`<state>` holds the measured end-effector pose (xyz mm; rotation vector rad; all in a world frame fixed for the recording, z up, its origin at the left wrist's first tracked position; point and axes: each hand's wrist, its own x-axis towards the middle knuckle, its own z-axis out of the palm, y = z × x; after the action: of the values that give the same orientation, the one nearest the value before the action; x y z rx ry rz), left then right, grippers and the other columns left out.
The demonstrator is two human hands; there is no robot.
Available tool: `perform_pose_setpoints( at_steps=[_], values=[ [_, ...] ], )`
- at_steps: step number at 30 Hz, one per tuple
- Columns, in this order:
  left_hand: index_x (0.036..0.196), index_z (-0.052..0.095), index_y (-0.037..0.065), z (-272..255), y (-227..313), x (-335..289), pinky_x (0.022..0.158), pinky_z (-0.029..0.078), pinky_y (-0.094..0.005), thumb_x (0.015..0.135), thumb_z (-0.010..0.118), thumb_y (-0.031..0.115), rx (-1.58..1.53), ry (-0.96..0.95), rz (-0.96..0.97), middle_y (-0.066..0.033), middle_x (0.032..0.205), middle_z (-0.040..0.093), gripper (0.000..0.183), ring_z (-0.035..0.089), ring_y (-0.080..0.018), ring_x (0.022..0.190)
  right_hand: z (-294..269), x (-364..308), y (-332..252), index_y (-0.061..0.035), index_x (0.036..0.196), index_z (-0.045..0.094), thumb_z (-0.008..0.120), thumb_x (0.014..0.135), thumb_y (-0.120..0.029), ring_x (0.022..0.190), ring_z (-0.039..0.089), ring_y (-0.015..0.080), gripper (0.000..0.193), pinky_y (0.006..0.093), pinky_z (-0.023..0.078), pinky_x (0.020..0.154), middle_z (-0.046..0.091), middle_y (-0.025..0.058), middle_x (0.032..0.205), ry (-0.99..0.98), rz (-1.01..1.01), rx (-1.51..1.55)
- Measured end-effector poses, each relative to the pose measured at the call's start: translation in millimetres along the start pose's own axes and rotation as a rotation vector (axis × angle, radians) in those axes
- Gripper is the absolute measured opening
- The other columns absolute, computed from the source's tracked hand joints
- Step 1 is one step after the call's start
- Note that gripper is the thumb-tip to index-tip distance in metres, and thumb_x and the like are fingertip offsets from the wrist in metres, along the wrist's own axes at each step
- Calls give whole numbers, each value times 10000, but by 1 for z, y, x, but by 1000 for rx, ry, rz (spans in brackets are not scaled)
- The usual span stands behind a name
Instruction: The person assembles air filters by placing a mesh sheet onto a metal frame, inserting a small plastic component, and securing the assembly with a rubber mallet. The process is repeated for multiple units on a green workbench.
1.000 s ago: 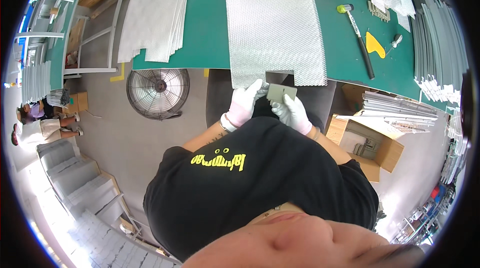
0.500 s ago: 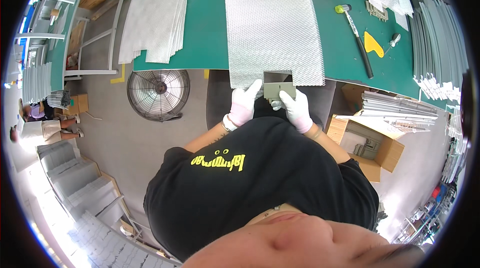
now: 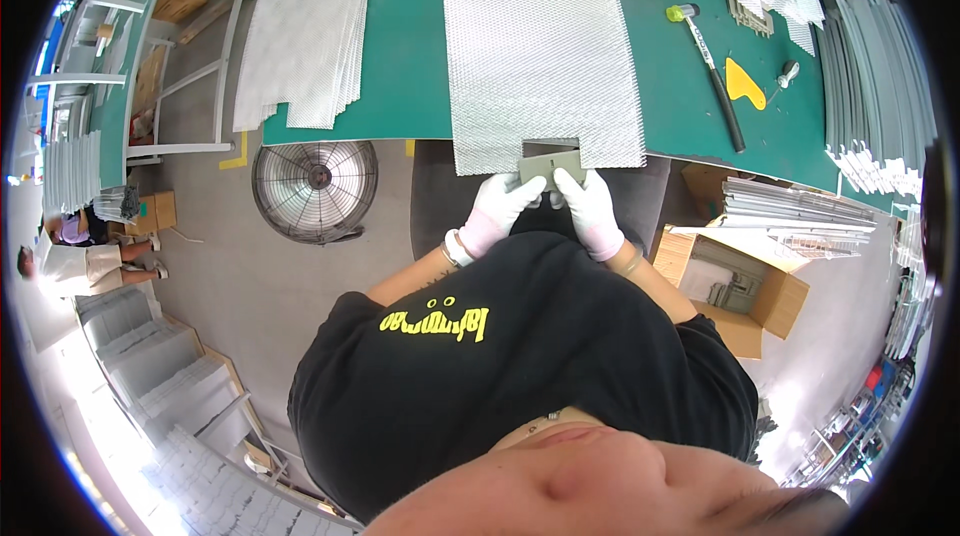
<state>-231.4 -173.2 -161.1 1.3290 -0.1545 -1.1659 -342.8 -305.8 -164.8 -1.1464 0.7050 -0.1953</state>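
A rectangular sheet of silvery expanded metal mesh (image 3: 540, 46) lies on the green tabletop, its notched near edge jutting over the table edge. At that notch is a small grey-beige rectangular plate (image 3: 546, 166), which covers part of the gap. My left hand (image 3: 498, 211), in a white glove, grips the plate's near left side, thumb on top. My right hand (image 3: 592, 214), also gloved, pinches it at the near right side with the thumb on top. Fingers beneath the plate are mostly hidden. Whether the plate is joined to the mesh, I cannot tell.
Stacked mesh sheets (image 3: 308, 31) lie at the table's left. On the right are a mallet (image 3: 715, 81), a yellow scraper (image 3: 744, 86) and a screwdriver (image 3: 789, 74). A floor fan (image 3: 317, 192) stands left; an open carton (image 3: 782, 304) with grey parts stands right.
My left hand has shifted right, from the mesh edge onto the plate. The plate has moved slightly away from me, further over the notch, with my right hand still on it.
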Motion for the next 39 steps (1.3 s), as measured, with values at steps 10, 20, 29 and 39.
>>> perform_pose_setpoints(
  at_steps=[10,20,29,39],
  values=[
    [980,601,49,-105,-18,-45,659,446,-214,1033,460,291,153,-141,45,-6,794,566,284,519,-71,737,-6,-2,-8,8,1134,593,633,964,-283,716,567,81,339,251,484,667,642,31,893,-64,61,63],
    [1185,592,-19,-161,-6,-75,895,523,-307,894,700,203,567,476,101,-123,1099,668,381,647,-166,996,-8,-2,-1,23,1093,599,623,968,-269,719,585,96,318,253,494,663,644,49,879,-67,44,52],
    [1209,582,-42,-10,1,-10,830,528,-308,982,607,341,-408,-41,-22,-116,1087,650,446,631,-150,933,2,-5,-13,-13,1016,618,620,973,-289,678,555,82,280,237,456,656,634,27,791,-19,7,43],
    [1009,681,-37,-23,14,-36,767,529,-269,958,649,196,70,204,84,-70,896,694,241,646,-127,822,3,-4,-13,-10,947,663,629,964,-302,668,559,84,295,239,452,641,641,27,769,-19,29,5]
  ],
)
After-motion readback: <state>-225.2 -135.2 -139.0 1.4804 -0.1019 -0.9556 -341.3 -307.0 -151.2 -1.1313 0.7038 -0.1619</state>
